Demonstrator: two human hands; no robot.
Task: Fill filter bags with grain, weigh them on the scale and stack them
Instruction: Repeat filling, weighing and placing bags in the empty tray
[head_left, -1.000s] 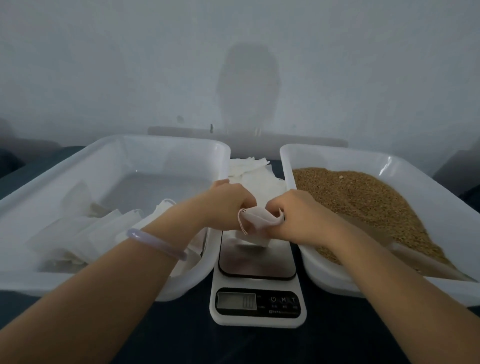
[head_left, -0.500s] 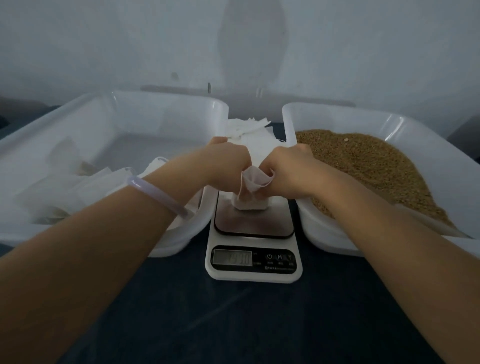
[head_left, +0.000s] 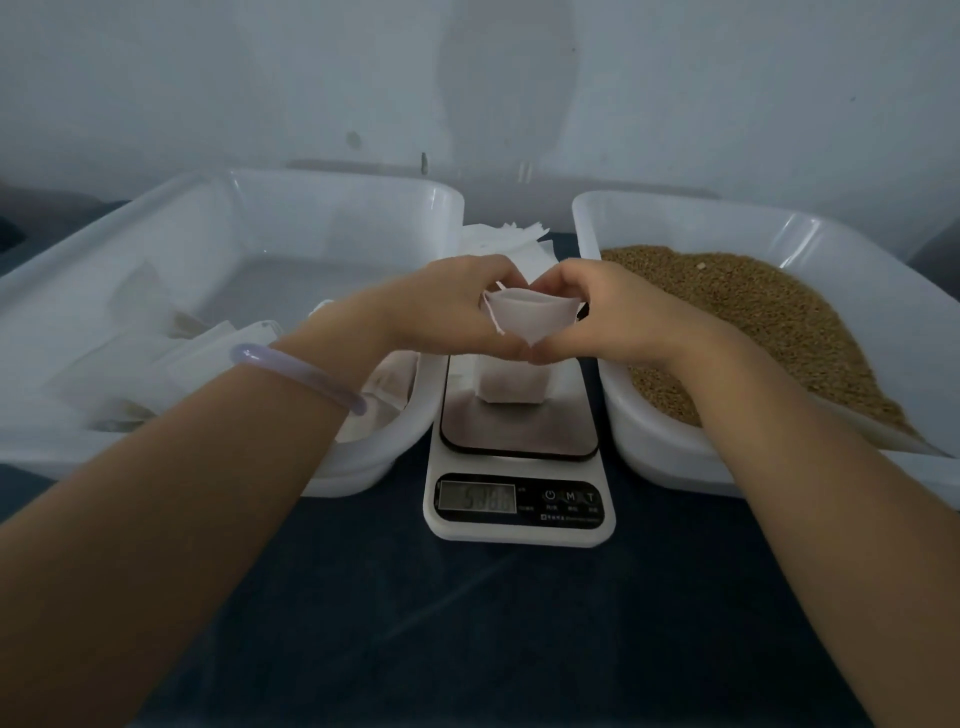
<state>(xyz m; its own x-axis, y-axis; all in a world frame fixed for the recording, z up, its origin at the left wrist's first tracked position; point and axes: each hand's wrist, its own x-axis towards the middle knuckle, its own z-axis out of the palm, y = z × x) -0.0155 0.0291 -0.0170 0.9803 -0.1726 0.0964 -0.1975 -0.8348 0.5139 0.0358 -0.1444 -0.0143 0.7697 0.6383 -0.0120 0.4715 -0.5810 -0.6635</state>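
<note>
filter bag (head_left: 524, 325) stands on the scale (head_left: 519, 506), its top pinched by left hand (head_left: 447, 306) and right hand (head_left: 618, 312); any tugging or pressing could skew the reading.

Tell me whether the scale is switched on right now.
On. The scale has digits on its display, too blurred to read; the filter bag stands on its platform.

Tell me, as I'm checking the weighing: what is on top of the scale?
A white filter bag stands on the scale, its top pinched by the left hand and right hand. The fabric hides its contents; the hands cover its middle.
</note>
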